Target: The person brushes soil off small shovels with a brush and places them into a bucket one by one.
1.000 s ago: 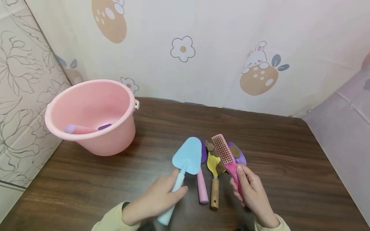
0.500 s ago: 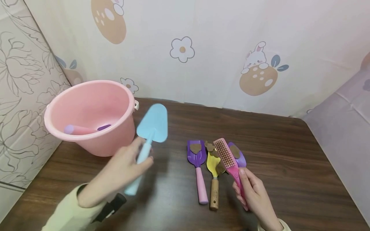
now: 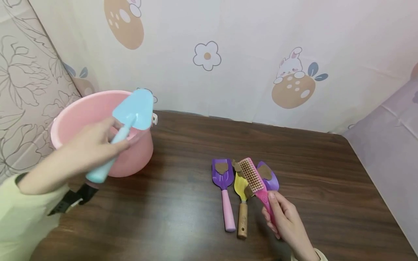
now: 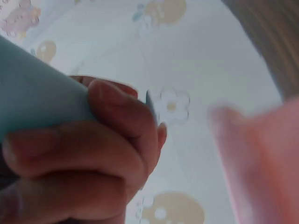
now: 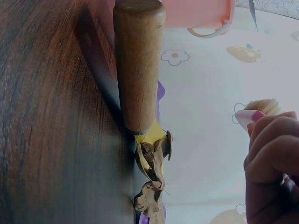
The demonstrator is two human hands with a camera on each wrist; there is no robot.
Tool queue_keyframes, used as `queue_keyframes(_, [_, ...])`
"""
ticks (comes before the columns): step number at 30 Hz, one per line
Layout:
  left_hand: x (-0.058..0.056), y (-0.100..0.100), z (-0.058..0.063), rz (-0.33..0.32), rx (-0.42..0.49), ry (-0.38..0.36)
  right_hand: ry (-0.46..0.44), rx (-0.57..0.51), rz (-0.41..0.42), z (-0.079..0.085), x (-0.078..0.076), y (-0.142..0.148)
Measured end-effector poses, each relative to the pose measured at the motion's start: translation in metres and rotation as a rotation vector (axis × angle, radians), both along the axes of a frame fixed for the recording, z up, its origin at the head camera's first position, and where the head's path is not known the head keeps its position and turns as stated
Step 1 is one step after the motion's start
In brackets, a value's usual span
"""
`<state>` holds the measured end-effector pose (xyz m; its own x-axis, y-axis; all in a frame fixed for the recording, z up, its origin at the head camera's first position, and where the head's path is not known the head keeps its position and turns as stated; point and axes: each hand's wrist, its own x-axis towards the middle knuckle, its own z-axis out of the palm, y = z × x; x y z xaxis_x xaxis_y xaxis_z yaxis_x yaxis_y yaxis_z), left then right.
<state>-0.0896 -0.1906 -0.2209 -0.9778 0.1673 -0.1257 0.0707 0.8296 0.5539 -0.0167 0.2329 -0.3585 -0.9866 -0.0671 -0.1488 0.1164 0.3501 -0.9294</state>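
My left hand [image 3: 86,146] grips the handle of a light blue trowel [image 3: 138,108], its blade pointing up and away. Hand and trowel overlap the opening of a pink bucket [image 3: 138,159] in the head view. Up close in the left wrist view, curled fingers wrap the pale blue handle [image 4: 42,88]. On the right, my right hand [image 3: 289,217] holds a pink brush [image 3: 251,175] by its handle, bristles facing up. Beneath and beside the brush lie a yellow trowel [image 3: 242,219] with a wooden handle and a purple blade [image 3: 271,184], both bearing brown clay-like lumps.
A purple shovel [image 3: 228,212] with a pink handle lies left of the yellow trowel, a brown lump on its blade. The dark wooden table [image 3: 183,156] meets a patterned curtain [image 3: 241,43] at the back. The bucket stands at the table's left.
My left hand has carried the blue trowel left and away from me, from over the purple shovel to over the bucket. The right hand stays nearly in place, the brush tilting slightly.
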Motion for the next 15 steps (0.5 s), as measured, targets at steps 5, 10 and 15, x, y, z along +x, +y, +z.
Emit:
queue_keyframes(5, [-0.015, -0.02, 0.014, 0.002, -0.044, -0.022, -0.003, 0.004, 0.003, 0.0, 0.0, 0.001])
queue_keyframes(10, [-0.025, -0.028, 0.02, -0.01, -0.187, -0.003, -0.008, 0.001, 0.005, 0.0, 0.0, 0.002])
queue_keyframes(15, [-0.03, -0.032, 0.023, -0.027, -0.28, 0.005, -0.015, -0.005, 0.012, 0.0, 0.001, 0.002])
